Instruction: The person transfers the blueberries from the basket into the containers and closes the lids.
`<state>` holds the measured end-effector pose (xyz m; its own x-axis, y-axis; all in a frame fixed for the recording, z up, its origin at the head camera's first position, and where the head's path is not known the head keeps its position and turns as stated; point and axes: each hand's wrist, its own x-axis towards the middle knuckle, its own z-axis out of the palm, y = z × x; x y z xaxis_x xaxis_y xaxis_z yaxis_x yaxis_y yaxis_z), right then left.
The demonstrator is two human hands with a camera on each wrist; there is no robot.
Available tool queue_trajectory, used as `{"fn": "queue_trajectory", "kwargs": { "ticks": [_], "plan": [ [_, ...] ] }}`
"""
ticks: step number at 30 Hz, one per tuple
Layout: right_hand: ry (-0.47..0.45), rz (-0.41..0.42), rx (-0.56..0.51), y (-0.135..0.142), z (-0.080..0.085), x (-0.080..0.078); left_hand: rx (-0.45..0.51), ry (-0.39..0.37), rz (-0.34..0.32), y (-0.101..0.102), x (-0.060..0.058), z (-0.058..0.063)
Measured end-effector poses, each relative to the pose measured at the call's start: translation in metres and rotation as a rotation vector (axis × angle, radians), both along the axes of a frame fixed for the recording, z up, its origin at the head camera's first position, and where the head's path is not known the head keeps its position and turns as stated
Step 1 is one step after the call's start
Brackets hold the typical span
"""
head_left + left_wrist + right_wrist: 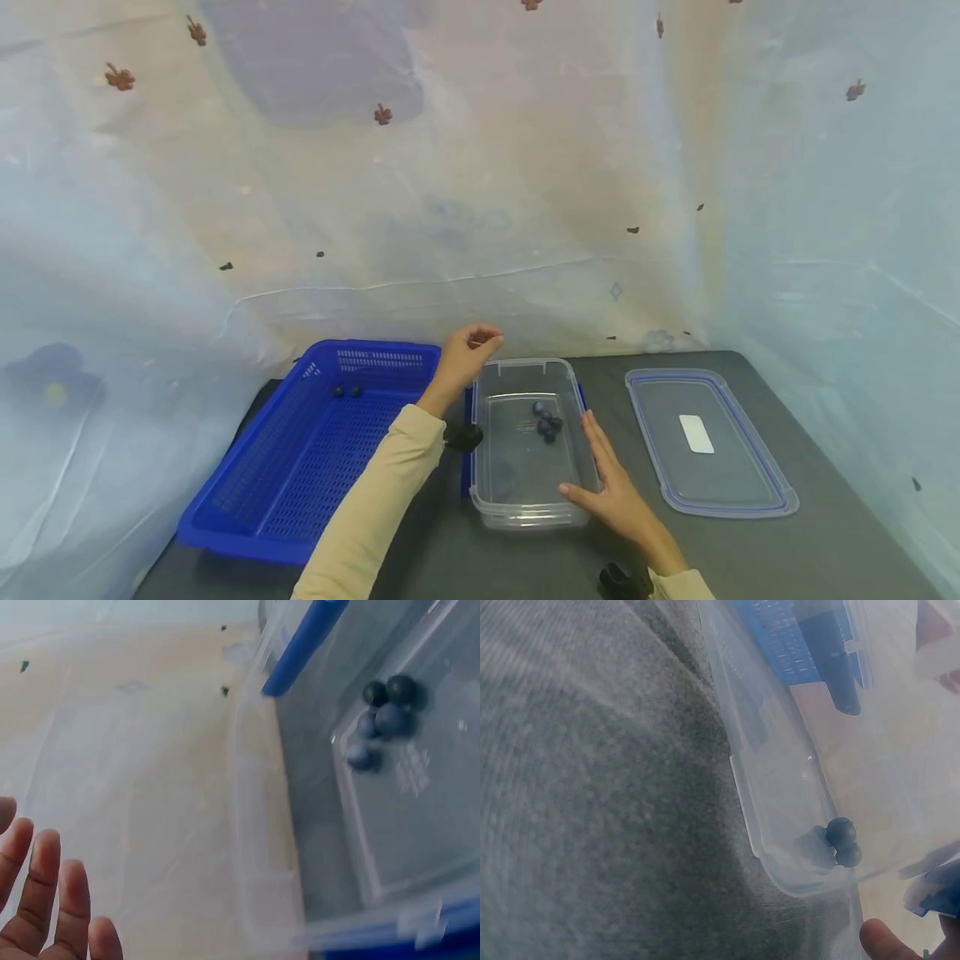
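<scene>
Left hand (462, 362) relaxed, right hand (613, 495) straight-fingered against the clear rectangular plastic box (513, 475): round dark-blue berries (543, 426) seem mid-transfer. Next likely calls for pinching two from the blue plastic basket (318, 454)

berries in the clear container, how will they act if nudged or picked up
The dark berries would probably roll at a nudge: they're round and sit loose on the flat floor of the clear container. Its raised walls should stop them. Each looks small beside the fingers, so likely light to lift.
</scene>
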<state>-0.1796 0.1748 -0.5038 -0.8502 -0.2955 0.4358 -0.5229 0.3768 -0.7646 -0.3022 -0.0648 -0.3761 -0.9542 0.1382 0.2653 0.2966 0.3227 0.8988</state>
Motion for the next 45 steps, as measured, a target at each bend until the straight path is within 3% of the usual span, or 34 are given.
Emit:
{"fn": "queue_trajectory", "kwargs": {
  "ticks": [13,20,22,24,28,29,31,39,45],
  "plan": [
    [0.000,0.004,-0.006,-0.001,0.001,0.001,0.014,0.176,0.241,-0.067,-0.003,0.017],
    [0.008,0.004,-0.014,0.001,0.000,0.000,0.000,0.251,0.382,-0.107,-0.008,0.012],
    [0.007,0.003,-0.015,0.001,0.001,0.000,0.008,0.242,0.424,-0.116,-0.010,0.008],
    [0.002,0.000,-0.013,0.001,0.001,0.000,0.064,0.260,0.428,-0.132,-0.024,-0.012],
    [-0.003,-0.003,-0.006,0.000,0.002,0.001,0.077,0.231,0.504,-0.146,-0.028,-0.027],
    [-0.005,-0.003,-0.005,0.000,0.003,0.001,0.073,0.227,0.525,-0.149,-0.028,-0.030],
    [-0.001,0.001,-0.006,-0.001,0.003,0.001,0.029,0.187,0.595,-0.147,-0.017,-0.023],
    [-0.003,-0.013,0.001,-0.002,0.001,0.004,-0.003,0.154,0.746,-0.169,-0.026,-0.061],
    [0.009,0.006,-0.037,-0.008,0.021,0.012,0.019,0.086,0.808,-0.178,-0.027,-0.076]
  ]
}}
